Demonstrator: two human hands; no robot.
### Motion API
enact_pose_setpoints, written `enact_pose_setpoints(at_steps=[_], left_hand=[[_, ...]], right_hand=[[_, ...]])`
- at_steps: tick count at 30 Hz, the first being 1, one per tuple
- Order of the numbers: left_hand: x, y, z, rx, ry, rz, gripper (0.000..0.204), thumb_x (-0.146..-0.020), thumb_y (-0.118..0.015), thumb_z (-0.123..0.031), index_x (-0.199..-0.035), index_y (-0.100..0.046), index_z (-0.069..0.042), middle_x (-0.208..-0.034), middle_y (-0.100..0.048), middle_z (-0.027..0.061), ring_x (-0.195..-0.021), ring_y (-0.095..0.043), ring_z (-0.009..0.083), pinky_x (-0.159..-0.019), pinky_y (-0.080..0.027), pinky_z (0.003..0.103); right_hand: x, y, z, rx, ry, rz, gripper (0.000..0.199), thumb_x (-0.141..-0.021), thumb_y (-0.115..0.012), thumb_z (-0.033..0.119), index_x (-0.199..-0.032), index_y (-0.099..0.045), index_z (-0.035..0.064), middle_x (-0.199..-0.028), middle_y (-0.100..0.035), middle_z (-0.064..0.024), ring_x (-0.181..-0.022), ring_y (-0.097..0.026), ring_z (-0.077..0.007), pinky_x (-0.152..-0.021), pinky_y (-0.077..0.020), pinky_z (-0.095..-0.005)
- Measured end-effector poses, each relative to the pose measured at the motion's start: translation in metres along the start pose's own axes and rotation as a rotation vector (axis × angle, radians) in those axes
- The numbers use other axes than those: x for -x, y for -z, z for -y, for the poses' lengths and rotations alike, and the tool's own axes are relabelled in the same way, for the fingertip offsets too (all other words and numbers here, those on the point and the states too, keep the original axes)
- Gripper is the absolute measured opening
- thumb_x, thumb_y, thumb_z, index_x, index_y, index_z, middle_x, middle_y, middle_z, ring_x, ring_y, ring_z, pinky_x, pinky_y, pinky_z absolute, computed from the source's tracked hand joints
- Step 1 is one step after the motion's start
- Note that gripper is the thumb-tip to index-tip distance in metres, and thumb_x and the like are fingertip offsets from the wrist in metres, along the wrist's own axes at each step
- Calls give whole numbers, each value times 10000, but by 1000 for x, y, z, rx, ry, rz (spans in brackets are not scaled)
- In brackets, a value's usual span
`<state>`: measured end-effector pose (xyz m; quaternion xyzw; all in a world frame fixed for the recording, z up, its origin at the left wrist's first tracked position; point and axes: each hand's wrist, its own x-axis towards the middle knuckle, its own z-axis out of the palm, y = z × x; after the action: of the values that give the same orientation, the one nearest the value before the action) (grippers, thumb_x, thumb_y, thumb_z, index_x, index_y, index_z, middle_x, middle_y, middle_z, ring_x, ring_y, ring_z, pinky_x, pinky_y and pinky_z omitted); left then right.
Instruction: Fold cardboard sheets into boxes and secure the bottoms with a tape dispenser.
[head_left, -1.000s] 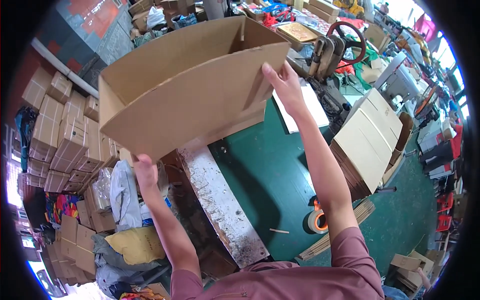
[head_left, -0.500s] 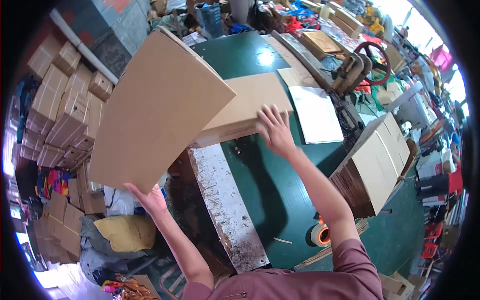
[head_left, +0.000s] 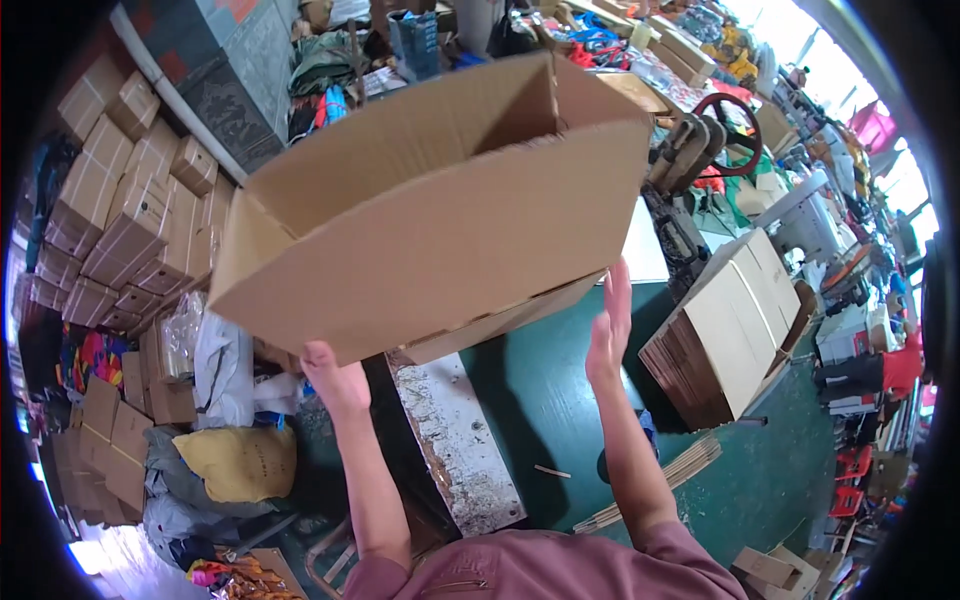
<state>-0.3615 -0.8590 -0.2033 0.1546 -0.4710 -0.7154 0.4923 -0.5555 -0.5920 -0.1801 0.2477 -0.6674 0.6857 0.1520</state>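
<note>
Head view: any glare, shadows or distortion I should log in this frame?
Head view: windows at upper right blown out; head view: dark shadow on the green table; head view: rims of the box look bowed, likely fisheye bending, with black corners.

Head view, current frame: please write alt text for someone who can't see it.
A large open-topped cardboard box is over a green table, a person's left hand at its lower left corner and open right hand by its lower right edge. Strapped cartons are stacked at left; a tied bundle of cardboard sits at right.
</note>
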Motion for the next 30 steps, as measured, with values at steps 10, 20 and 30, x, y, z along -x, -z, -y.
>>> enact_pose_setpoints(at_steps=[10,20,30], left_hand=[[22,-44,13,-568,72,266,694,-802,-819,-203,-1334,-427,9,-1249,-570,110,-1133,-558,193,-959,-454,338],[14,-59,-23,-1040,150,434,424,-771,-824,-163,-1095,-615,13,-1007,-690,139,-942,-656,237,-867,-496,341],[13,-55,-33,-955,109,568,345,-808,-791,-208,-1001,-659,45,-941,-716,154,-825,-680,268,-792,-525,355]], right_hand=[[-79,40,-73,86,-405,432,539,-928,-658,376,-1277,-539,-16,-1171,-624,-86,-1104,-554,-177,-967,-431,-327],[-55,72,-79,97,-497,502,564,-854,-774,278,-1250,-523,-36,-1152,-644,-116,-1107,-587,-196,-993,-458,-341],[-41,84,-58,219,-405,448,647,-817,-805,270,-1283,-482,-42,-1205,-605,-112,-1147,-564,-197,-1013,-436,-342]])
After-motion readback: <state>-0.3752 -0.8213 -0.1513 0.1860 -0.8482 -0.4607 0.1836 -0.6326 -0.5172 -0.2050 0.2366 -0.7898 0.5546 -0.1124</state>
